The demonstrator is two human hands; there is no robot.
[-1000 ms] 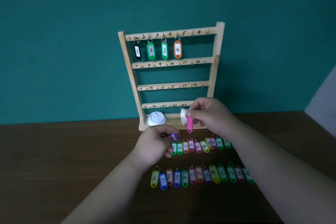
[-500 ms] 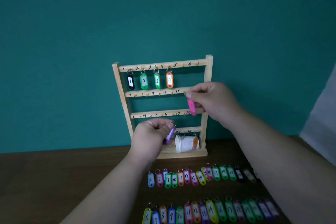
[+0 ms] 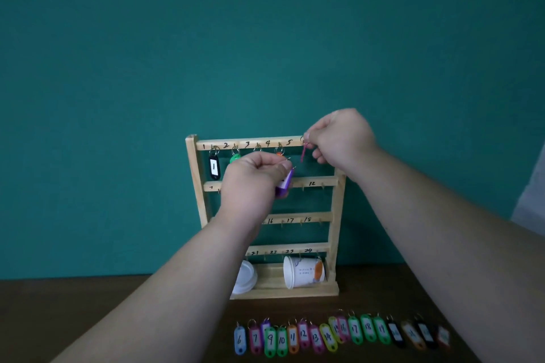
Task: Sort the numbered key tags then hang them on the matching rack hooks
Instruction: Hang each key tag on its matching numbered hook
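Rack holds four; my right hand pinches pink tag at its top rail, left hand grips purple tag; remaining tags unhung.

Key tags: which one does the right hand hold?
The pink tag, in the right hand at the rack's top rail; the left hand holds the purple tag.

Light: dim and even, colours muted; teal wall darkens toward the upper corners. Shadow: soft and faint, on the wall right of the rack. Table: very dark, grain barely legible. Focus: row of key tags smears at its right end, numbers unreadable. Wide-angle stretch: forearms swell toward the lower edge.
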